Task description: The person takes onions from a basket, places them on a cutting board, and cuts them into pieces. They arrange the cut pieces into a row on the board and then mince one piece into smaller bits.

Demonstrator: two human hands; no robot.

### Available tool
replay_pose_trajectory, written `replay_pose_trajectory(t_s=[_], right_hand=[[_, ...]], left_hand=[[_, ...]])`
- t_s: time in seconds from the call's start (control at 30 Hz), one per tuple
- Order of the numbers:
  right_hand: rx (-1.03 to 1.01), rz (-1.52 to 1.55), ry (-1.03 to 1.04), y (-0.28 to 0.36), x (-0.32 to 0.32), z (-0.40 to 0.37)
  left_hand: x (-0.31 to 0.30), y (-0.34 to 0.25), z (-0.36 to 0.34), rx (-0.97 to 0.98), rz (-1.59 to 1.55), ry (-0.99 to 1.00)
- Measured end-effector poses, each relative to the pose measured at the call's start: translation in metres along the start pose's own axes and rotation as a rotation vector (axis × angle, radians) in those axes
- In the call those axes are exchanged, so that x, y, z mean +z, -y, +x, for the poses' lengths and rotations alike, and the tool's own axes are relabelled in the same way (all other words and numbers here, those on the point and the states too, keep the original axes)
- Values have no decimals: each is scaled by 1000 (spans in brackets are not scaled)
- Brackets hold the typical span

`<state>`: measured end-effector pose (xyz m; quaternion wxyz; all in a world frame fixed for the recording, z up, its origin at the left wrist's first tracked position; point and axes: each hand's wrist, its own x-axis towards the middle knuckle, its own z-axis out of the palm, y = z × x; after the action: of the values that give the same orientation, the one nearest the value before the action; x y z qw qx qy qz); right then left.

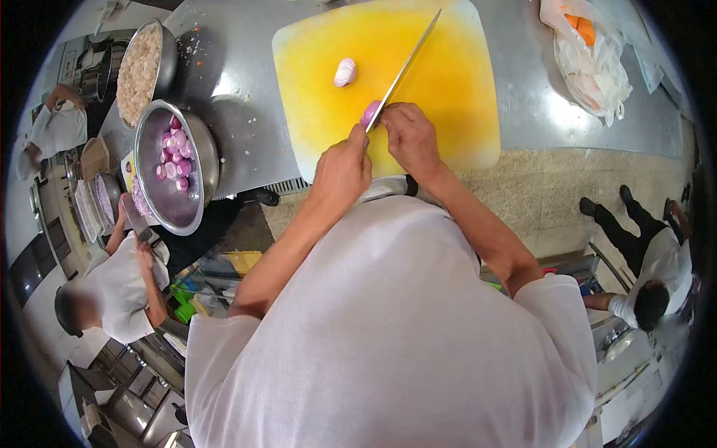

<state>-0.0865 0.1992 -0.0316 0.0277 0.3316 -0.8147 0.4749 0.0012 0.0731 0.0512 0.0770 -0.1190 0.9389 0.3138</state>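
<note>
the red onion (pixel 371 112) you are working on lies on the near half of the yellow cutting board (pixel 455 89), right at the blade of the knife (pixel 407 69). the blade and your fingers hide part of it. your left hand (pixel 342 170) is closed round the knife handle, its grip shut, with the blade slanting away and to the right, tip near the board's far edge. your right hand (pixel 411 142) has its fingers bent in close on the other side of the blade, beside the onion; you cannot tell from here whether that grip has hold of it.

a peeled onion (pixel 345 72) sits loose on the board, farther off and to the left. left of the board on the metal table (pixel 246 97) stands a steel bowl (pixel 200 149) of peeled red onions (pixel 175 153), and just beyond it a second bowl (pixel 170 63) full of pale chopped pieces (pixel 140 73). small scraps are scattered near them. well to the right lies a plastic bag (pixel 597 78) with something orange (pixel 580 30) in it. to your left, a co-worker (pixel 123 287) holds a broad blade (pixel 134 216) over chopped purple pieces (pixel 140 200).
</note>
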Motion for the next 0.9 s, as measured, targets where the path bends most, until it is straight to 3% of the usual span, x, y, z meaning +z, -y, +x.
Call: replay_pose_trajectory(t_s=[0.1, 0.2, 0.27, 0.3, 0.37, 0.43, 0.57, 0.67, 0.73, 0.8, 0.87, 0.9], right_hand=[[-16, 50, -29, -4, -2, -1], [-29, 56, -58, 0, -3, 6], [208, 150, 21, 14, -5, 8], [211, 142, 11, 20, -1, 13], [216, -70, 35, 32, 7, 24], [235, -56, 96, 15, 9, 40], [104, -291, -37, -72, -15, 108], [16, -244, -154, -115, -55, 152], [-54, -417, -90, -110, -69, 167], [-147, -355, -85, -86, -44, 159], [-106, -143, -4, -44, 5, 133], [-25, -156, 171, -16, 16, 122]], left_hand=[[2, -4, 19, 123, -23, -98], [-34, -13, 12, 32, -61, -67], [-60, -16, -6, -70, -84, -91], [-70, -16, -11, -165, -114, -119], [-77, 4, -20, -145, -71, -173], [-78, 22, -28, -134, -29, -241], [-69, 44, -43, -237, -27, -267], [-51, 64, -55, -257, -104, -303], [-44, 68, -57, -295, -103, -260], [-37, 72, -58, -309, -112, -264], [-34, 70, -56, -317, -119, -249], [-36, 67, -55, -335, -119, -249]])
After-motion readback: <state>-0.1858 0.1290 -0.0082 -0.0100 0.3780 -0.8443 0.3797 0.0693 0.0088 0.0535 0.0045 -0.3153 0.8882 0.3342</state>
